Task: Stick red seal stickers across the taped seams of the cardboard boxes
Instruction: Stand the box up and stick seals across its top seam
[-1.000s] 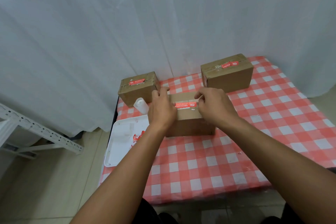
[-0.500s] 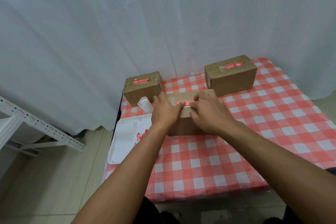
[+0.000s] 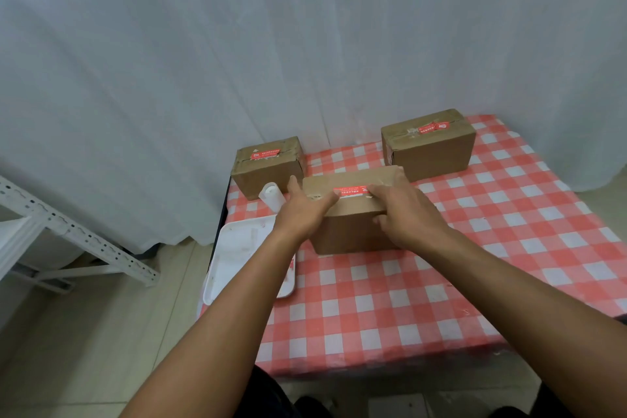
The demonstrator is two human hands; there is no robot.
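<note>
The middle cardboard box [image 3: 351, 231] stands on the checked tablecloth [image 3: 407, 299], and a red seal sticker [image 3: 351, 190] lies across its taped top seam. My left hand [image 3: 305, 210] rests on the box's top left corner, fingers straight and touching the sticker's left end, thumb sticking up beside the box. My right hand [image 3: 405, 210] lies over the top right, fingers at the sticker's right end and thumb curled against the front face. The back left box [image 3: 268, 170] and the back right box [image 3: 431, 153] each carry a red sticker on top.
A white tray [image 3: 237, 248] sits at the table's left edge, partly under my left forearm, with red scraps in it. A small white cylinder [image 3: 271, 195] stands between the tray and the back left box. A white curtain hangs behind; a white metal rack [image 3: 78, 234] stands at left.
Both hands have slid apart along the sticker, so more of it shows between them. My right thumb now lies on the box's front face. The view has shifted slightly.
</note>
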